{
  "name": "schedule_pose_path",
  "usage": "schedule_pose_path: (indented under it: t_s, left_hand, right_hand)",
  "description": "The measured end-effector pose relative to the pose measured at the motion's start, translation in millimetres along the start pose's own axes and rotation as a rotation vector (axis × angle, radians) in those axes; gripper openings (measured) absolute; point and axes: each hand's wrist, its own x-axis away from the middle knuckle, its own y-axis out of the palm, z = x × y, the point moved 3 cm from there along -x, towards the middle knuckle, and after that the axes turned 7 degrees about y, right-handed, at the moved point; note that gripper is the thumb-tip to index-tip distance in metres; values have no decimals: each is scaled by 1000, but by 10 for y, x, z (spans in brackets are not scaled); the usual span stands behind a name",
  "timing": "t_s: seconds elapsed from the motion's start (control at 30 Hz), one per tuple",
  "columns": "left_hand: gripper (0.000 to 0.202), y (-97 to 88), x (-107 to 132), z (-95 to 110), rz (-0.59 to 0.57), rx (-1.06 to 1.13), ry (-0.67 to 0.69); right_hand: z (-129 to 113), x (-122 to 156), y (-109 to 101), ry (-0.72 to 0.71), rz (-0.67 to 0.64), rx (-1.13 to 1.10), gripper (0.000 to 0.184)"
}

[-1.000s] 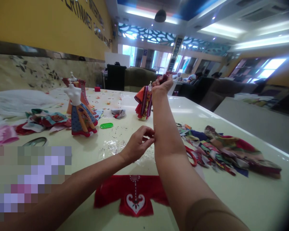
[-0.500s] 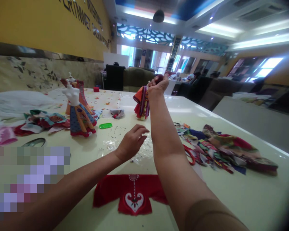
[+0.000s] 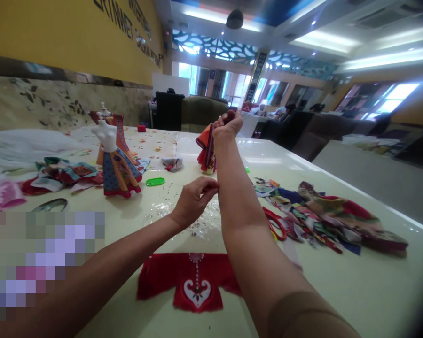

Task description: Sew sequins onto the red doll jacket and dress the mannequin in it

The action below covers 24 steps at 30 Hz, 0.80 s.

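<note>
Yellow wall [image 3: 56, 37] up top, green sofa [image 3: 200, 112] way in the back, and you're working at a glossy white table [image 3: 352, 291]. Your right hand [image 3: 227, 127] is up high, clenched around a small dark red bit [image 3: 230, 116], too small to say what it is, right in front of a little dressed mannequin [image 3: 206, 155]. Your left hand [image 3: 194, 202] is pinched at the fingertips [image 3: 215, 185] just beside your right forearm [image 3: 234, 188]; can't tell if anything's in that pinch. Below your arms lies a red fabric bodice [image 3: 169, 281] with a white heart. To the right sits a heap of fabric scraps [image 3: 324, 220] with red-handled scissors [image 3: 273, 224]. Off left stands a bigger mannequin [image 3: 118, 171] in a blue and orange skirt, near a green plastic piece [image 3: 155, 181].
</note>
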Motion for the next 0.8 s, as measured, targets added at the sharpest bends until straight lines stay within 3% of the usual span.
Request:
schedule_pose_path:
  t_s: [0.2, 0.37, 0.47, 0.63, 0.8]
  left_hand:
    - [16, 19, -9, -8, -19, 48, 15]
    - [10, -42, 6, 5, -245, -99, 76]
    - [7, -74, 45, -5, -240, -96, -32]
    - [10, 30, 118, -104, -210, 122, -242]
    - [7, 67, 173, -160, -198, 264, -356]
  right_hand:
    - [14, 36, 38, 2, -14, -19, 38]
    - [11, 57, 7, 27, -9, -47, 37]
    - [1, 46, -43, 31, 1, -65, 38]
    - [12, 19, -74, 12, 0, -44, 36]
    - [26, 18, -64, 19, 10, -31, 36]
